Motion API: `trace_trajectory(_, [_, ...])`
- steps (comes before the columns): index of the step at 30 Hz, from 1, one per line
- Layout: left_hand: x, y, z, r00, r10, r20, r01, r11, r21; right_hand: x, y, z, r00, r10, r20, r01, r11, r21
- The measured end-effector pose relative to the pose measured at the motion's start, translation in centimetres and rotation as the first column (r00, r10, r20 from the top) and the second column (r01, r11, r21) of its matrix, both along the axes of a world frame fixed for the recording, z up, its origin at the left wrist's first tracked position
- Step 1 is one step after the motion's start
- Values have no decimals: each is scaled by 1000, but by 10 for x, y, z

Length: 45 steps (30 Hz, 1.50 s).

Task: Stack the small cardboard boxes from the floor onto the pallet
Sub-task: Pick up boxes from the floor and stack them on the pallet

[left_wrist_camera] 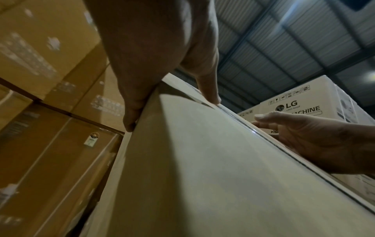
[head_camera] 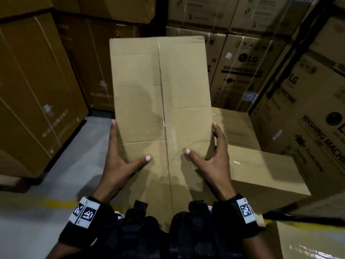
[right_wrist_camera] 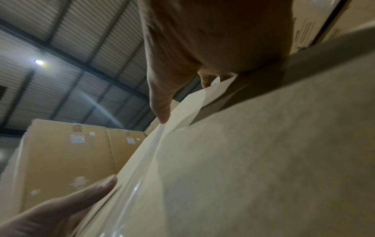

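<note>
A long plain cardboard box [head_camera: 160, 101] with a taped centre seam is held up in front of me, its far end pointing away. My left hand [head_camera: 119, 161] presses its left side, fingers straight along the edge and thumb flat on the top face. My right hand [head_camera: 214, 159] mirrors this on the right side. The left wrist view shows the box [left_wrist_camera: 202, 168] under my left hand [left_wrist_camera: 154, 56], with the right hand [left_wrist_camera: 324, 141] beyond the seam. In the right wrist view the right hand [right_wrist_camera: 202, 40] lies on the box [right_wrist_camera: 263, 160]. No pallet is visible.
More plain cardboard boxes [head_camera: 261, 174] lie low at the right, with another [head_camera: 308, 242] at the bottom right. Tall LG washing machine cartons [head_camera: 317, 113] wall the right and back. Large brown cartons [head_camera: 33, 90] stand at the left. Grey floor [head_camera: 65, 184] with a yellow line shows at the left.
</note>
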<state>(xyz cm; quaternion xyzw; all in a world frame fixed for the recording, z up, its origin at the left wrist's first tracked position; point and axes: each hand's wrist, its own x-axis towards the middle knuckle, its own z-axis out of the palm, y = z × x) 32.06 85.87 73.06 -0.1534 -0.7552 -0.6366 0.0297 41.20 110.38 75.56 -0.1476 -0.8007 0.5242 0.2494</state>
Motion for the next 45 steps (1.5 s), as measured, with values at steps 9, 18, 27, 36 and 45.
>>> trace_trajectory(9, [-158, 11, -28, 977, -212, 22, 213, 976, -49, -108, -10, -42, 980, -198, -12, 198, 980, -29])
trace_trajectory(18, [-325, 16, -45, 840, -517, 163, 537, 834, -122, -212, -57, -72, 862, -469, 194, 498, 853, -153])
trace_trajectory(27, [-393, 85, -78, 732, -619, 285, 655, 755, -40, -262, -24, -85, 780, -594, 195, 624, 758, -191])
trace_trajectory(36, [-495, 133, -99, 614, -709, 347, 764, 644, -35, -345, 0, -100, 720, -642, 263, 686, 715, -133])
trace_trajectory(45, [-633, 186, -112, 392, -831, 394, 908, 420, -18, -472, -17, -138, 513, -830, 218, 840, 433, -328])
